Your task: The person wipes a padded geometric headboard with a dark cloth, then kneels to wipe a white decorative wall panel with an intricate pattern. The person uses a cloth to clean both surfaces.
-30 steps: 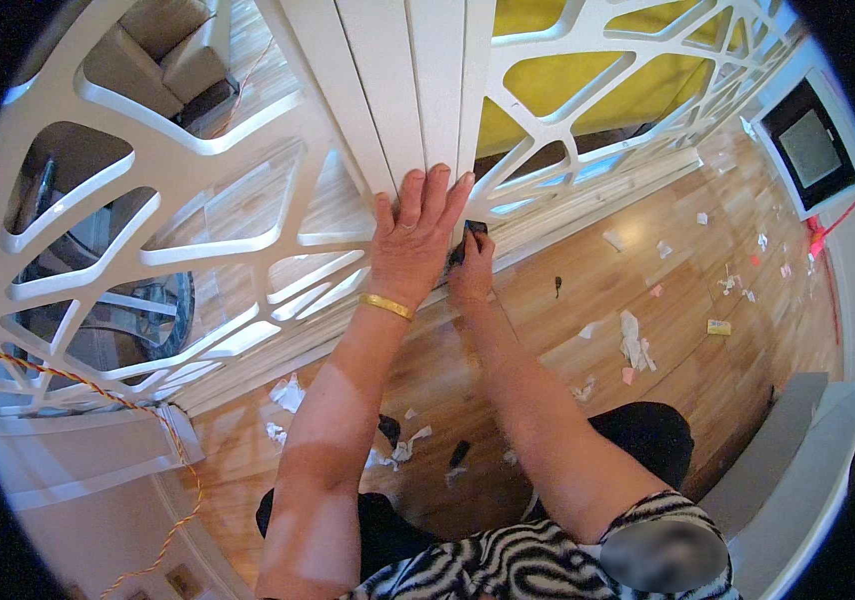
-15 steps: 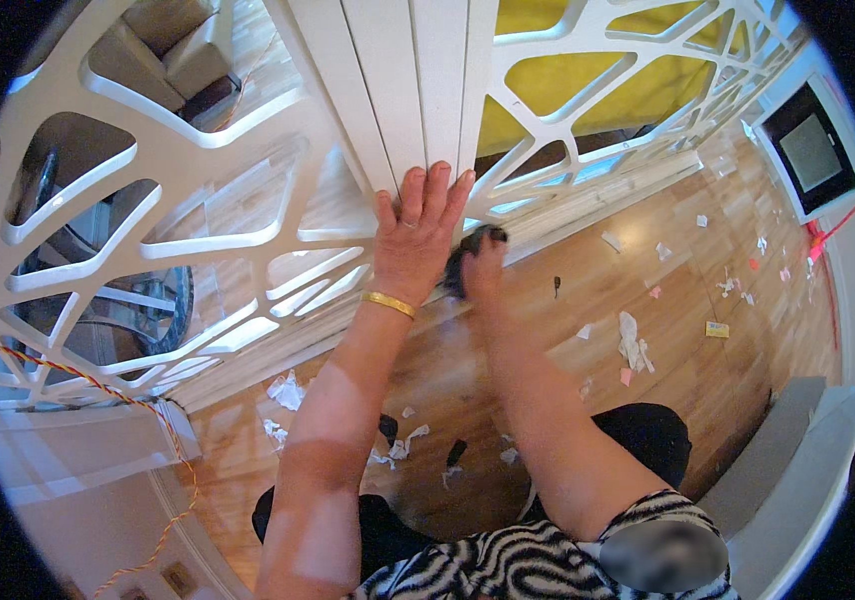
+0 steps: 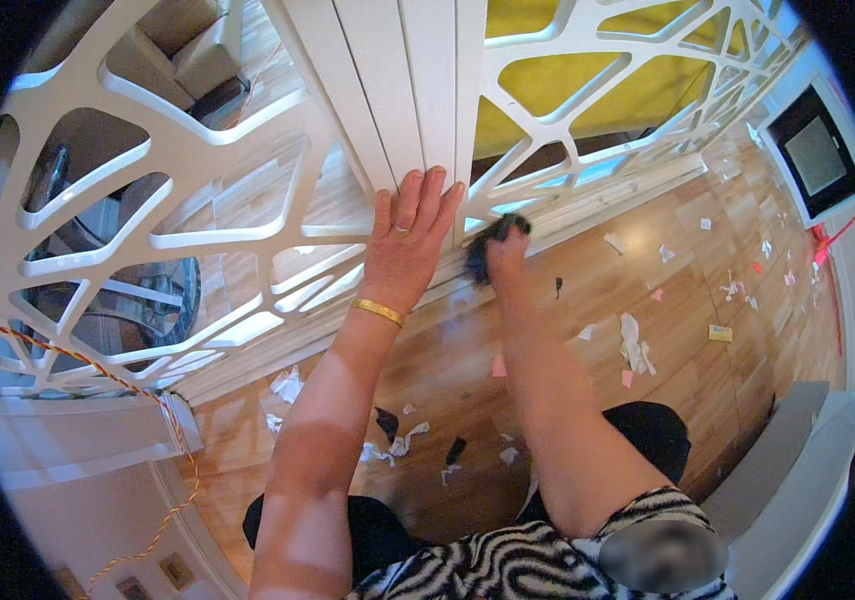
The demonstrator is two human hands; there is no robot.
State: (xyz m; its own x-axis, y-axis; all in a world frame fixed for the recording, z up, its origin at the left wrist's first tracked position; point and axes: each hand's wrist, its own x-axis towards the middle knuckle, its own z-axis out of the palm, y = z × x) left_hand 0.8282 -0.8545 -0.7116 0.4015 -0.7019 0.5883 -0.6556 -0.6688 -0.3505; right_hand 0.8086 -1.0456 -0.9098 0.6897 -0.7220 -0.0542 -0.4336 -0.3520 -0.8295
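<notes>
My left hand (image 3: 411, 240) lies flat on the foot of a white grooved post (image 3: 398, 90). Its fingers stretch up the panel, and it holds nothing. To its right, my right hand (image 3: 508, 255) is closed round a dark, bunched cloth (image 3: 480, 258) at the base of the white lattice screen (image 3: 553, 130). The cloth sticks out on both sides of the fist and is blurred at its edge. It is against or just over the pale sill (image 3: 588, 212); I cannot tell whether it touches.
Torn paper scraps (image 3: 635, 345) and dark bits litter the wooden floor (image 3: 688, 400). At far right stands a white-framed black panel (image 3: 816, 150) with a red cord (image 3: 823, 245) nearby. A twisted cord (image 3: 98, 368) hangs at left. Beyond the screen are a beige armchair (image 3: 203, 60) and yellow surface.
My right hand has slid right and slightly up along the sill with the dark cloth. My left hand has barely shifted on the post, and the view has turned a little.
</notes>
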